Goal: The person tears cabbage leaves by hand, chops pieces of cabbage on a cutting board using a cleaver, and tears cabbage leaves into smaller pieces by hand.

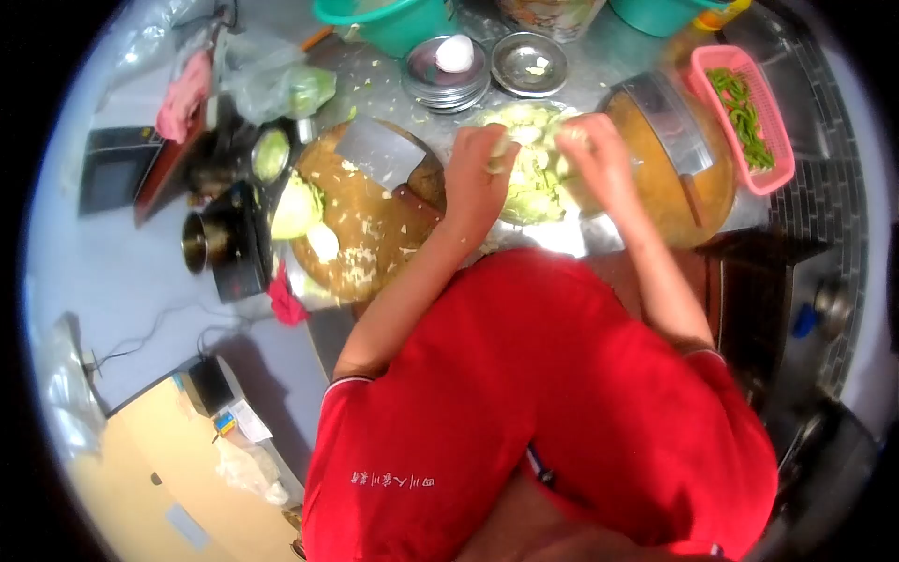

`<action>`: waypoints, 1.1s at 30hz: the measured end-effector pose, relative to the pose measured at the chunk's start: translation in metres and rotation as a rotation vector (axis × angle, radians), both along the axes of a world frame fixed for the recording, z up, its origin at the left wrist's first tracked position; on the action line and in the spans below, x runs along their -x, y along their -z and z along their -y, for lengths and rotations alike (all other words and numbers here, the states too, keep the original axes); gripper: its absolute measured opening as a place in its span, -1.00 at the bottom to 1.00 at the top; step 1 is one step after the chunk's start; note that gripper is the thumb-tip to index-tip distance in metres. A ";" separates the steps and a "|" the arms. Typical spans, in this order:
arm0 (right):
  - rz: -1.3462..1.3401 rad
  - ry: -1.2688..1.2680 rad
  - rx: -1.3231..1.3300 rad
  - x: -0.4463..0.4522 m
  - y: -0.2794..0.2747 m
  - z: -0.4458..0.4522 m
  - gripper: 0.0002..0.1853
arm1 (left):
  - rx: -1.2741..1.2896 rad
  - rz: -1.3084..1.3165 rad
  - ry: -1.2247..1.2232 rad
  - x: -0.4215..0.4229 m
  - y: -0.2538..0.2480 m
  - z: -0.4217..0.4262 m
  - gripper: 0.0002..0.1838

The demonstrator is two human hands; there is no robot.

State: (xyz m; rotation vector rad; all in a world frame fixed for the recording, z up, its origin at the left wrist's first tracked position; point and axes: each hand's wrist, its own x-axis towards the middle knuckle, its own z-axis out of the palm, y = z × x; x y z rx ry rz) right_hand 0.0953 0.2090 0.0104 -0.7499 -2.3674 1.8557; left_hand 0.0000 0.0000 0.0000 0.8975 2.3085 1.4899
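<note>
You're holding both hands above the pale green leaves (532, 192), which are lying between the left board (351, 220) and right board (655, 192) on the tabletop (370, 82). Your left hand (478, 178) is curling around one pale piece (502, 155); your right hand (599, 155) is pinching another bit (571, 140). They're probably light, crisp, slightly slippery and easily torn, the thicker ribs likely offering the firmest hold.
</note>
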 end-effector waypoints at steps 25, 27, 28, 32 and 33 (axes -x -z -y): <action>-0.376 0.323 -0.660 -0.002 0.000 -0.066 -0.89 | 0.449 -0.648 0.409 -0.004 0.029 -0.046 -0.64; -0.447 0.301 -0.670 -0.002 -0.002 -0.049 -0.90 | 0.468 -0.635 0.474 -0.001 0.034 -0.049 -0.66; -0.477 0.289 -0.669 -0.005 -0.003 -0.039 -0.91 | 0.462 -0.608 0.491 0.000 0.034 -0.048 -0.66; -0.404 0.235 -0.542 -0.009 -0.002 -0.030 -0.90 | 0.559 -0.446 0.244 0.012 0.040 -0.070 -0.67; -0.368 0.248 -0.525 -0.011 0.000 -0.035 -0.89 | 0.585 -0.435 0.192 0.018 0.039 -0.075 -0.68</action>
